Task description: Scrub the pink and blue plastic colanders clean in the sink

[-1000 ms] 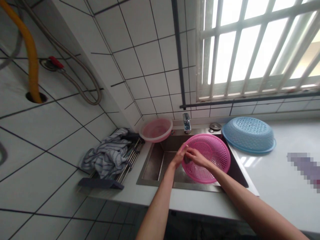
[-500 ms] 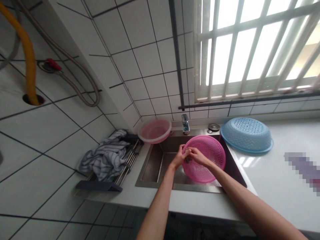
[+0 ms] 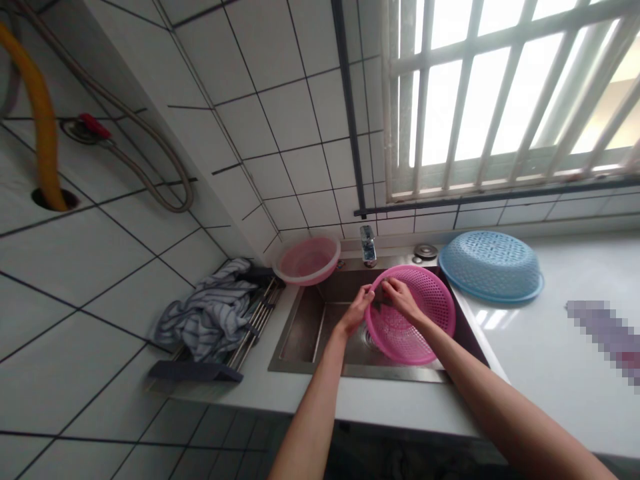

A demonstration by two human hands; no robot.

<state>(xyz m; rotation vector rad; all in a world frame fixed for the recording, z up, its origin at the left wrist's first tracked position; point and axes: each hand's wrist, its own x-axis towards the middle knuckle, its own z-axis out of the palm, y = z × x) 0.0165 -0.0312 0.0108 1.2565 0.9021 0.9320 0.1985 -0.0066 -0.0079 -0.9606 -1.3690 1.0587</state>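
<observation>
A round pink plastic colander [image 3: 423,333] is tilted inside the steel sink [image 3: 295,340], its open side facing me. My left hand [image 3: 358,309] is closed on the colander's left rim. Inside the colander, close to that rim, my right hand [image 3: 399,299] is bent into a fist. A small dark thing [image 3: 379,305] shows beside its fingers against the colander wall; its kind is too unclear to name. Behind the sink stands a chrome faucet [image 3: 369,247]. Part of the drain [image 3: 369,339] shows below the colander's left edge.
A pale pink basin [image 3: 307,261] sits at the sink's back left corner. To the right, a blue basket [image 3: 493,267] lies upside down on the counter [image 3: 530,373]. A striped cloth [image 3: 213,310] covers a rack [image 3: 255,327] at left. A drain plug [image 3: 425,251] lies by the faucet.
My hands were together at the colander's left rim with the dark thing between them. Now my right hand has moved right, into the colander, and the colander has shifted slightly right.
</observation>
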